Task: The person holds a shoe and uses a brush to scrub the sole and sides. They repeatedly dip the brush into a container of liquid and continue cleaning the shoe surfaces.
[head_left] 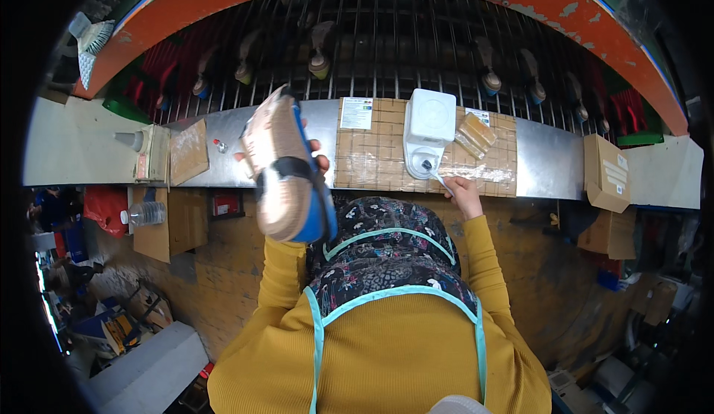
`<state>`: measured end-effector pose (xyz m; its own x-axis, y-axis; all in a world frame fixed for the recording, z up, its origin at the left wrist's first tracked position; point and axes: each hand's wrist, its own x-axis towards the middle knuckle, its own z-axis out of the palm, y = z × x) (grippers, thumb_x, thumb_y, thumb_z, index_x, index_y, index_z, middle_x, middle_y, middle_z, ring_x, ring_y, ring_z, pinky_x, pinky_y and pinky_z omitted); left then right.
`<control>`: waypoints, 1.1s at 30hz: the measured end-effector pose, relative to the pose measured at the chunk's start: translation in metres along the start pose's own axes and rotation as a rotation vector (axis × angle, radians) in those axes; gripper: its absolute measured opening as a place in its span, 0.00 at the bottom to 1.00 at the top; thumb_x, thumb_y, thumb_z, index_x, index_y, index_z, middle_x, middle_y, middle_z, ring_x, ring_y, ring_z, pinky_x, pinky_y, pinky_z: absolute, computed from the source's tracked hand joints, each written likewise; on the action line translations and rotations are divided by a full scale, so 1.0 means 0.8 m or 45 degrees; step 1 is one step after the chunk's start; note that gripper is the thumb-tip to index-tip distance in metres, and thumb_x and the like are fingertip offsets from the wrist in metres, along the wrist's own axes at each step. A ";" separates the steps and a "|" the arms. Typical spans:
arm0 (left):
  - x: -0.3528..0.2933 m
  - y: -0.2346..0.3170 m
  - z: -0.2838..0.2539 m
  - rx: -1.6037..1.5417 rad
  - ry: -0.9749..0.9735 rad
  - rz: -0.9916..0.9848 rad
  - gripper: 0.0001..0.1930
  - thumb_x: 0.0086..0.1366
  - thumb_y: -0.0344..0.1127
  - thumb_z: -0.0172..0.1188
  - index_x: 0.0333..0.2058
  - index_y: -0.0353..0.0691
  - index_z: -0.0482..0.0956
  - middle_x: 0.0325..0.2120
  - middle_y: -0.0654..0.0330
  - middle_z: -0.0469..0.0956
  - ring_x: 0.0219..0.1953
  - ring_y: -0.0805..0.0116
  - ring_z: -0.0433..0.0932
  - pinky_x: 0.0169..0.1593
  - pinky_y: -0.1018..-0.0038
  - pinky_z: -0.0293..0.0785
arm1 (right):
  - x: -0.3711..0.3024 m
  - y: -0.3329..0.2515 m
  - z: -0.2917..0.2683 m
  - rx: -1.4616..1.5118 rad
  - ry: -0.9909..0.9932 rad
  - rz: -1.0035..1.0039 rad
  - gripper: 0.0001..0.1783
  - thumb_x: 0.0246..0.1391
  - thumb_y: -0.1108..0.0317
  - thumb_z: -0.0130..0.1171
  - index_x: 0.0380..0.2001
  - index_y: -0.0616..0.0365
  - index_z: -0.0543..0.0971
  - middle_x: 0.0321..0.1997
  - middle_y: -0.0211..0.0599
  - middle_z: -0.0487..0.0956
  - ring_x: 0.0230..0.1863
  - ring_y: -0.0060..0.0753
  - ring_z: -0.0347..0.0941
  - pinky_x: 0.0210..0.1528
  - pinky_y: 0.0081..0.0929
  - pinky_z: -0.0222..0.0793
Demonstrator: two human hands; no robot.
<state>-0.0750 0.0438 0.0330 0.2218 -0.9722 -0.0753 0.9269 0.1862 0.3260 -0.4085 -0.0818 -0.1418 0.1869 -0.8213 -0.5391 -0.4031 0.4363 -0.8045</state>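
Observation:
My left hand (320, 160) is wrapped around a shoe on a last (269, 135), held up off the bench with its tan sole side facing up. A black band crosses its middle, and blue shows along the right side. Most of that hand is hidden behind the shoe. My right hand (465, 194) pinches the thin pale handle of a small brush (440, 182). The brush's dark head is in the round cup of a white plastic dispenser (433, 117). To the right of the dispenser lies a yellowish block (476, 135) that looks wrapped in clear film.
Taped cardboard (372, 157) covers the middle of the metal bench (549, 157). Beyond it, several shoes on lasts (320, 61) stand on a rack of metal rods (405, 42). A cardboard box (606, 172) sits at the right, and a brown slab (189, 152) at the left.

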 end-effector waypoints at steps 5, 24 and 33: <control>0.011 -0.034 0.012 0.880 0.457 0.098 0.48 0.62 0.76 0.36 0.64 0.37 0.59 0.51 0.49 0.74 0.50 0.63 0.77 0.53 0.71 0.76 | -0.020 -0.065 0.018 0.364 -0.044 -0.414 0.09 0.55 0.68 0.65 0.34 0.63 0.83 0.26 0.28 0.79 0.26 0.18 0.71 0.30 0.15 0.64; 0.028 -0.046 0.041 1.436 -0.132 0.453 0.34 0.59 0.60 0.62 0.40 0.26 0.77 0.27 0.59 0.78 0.32 0.77 0.72 0.35 0.77 0.70 | -0.141 -0.286 0.079 0.025 0.347 -1.508 0.08 0.48 0.76 0.69 0.35 0.61 0.85 0.38 0.33 0.70 0.34 0.21 0.68 0.29 0.16 0.69; 0.030 -0.034 0.026 1.589 -0.133 0.576 0.33 0.57 0.60 0.63 0.35 0.25 0.78 0.17 0.61 0.74 0.22 0.78 0.71 0.26 0.76 0.69 | -0.125 -0.310 0.090 0.021 0.413 -1.521 0.09 0.46 0.71 0.71 0.34 0.57 0.86 0.37 0.31 0.71 0.31 0.20 0.69 0.38 0.19 0.63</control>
<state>-0.1014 0.0125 0.0417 0.3586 -0.8763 0.3218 -0.1311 0.2940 0.9468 -0.2624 -0.0817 0.0937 0.1980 -0.7597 0.6194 -0.1205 -0.6460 -0.7538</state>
